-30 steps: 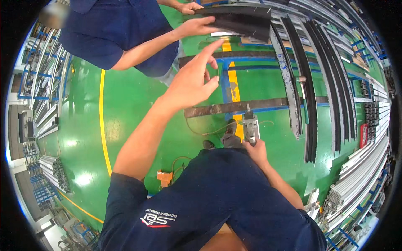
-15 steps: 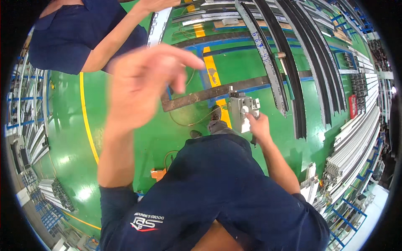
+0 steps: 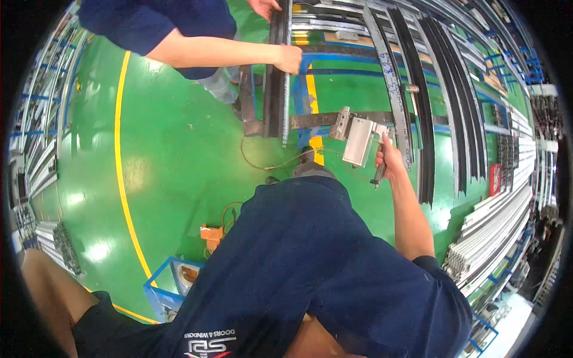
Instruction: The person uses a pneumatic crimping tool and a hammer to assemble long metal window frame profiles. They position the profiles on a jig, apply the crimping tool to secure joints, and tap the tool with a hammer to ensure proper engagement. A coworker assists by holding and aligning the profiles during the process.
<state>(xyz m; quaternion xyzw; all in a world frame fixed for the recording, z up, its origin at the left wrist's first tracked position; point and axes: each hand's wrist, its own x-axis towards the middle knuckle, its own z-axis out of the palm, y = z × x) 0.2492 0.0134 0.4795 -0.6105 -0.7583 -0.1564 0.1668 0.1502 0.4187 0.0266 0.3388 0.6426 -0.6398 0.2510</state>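
Right now, the right hand (image 3: 389, 157) is closed tight on the handle of a grey metal tool (image 3: 360, 140). The tool is up off the floor (image 3: 179, 149), in front of the person and a bit to the right. Its big flat part is on the left of the hand, and the end of its handle pokes out below the fingers. The left arm (image 3: 48, 292) goes out to the left edge. The left hand is out of sight, so I cannot tell if it is open or closed.

Across from the person, a co-worker (image 3: 161, 30) has both hands at a long dark bar (image 3: 276, 95). One hand (image 3: 289, 58) is curled at its right side, and the other (image 3: 264, 7) is near the top edge. The low end of this bar is over the dark strip of a blue stand (image 3: 313, 121), to the left of the tool.

More long bars (image 3: 465, 119) lie side by side on the right. What looks like a hammer (image 3: 410, 89) with a green handle is on them. The floor is green with yellow lines. Low on the left are an orange box (image 3: 211, 234) and a blue bin (image 3: 156, 287).
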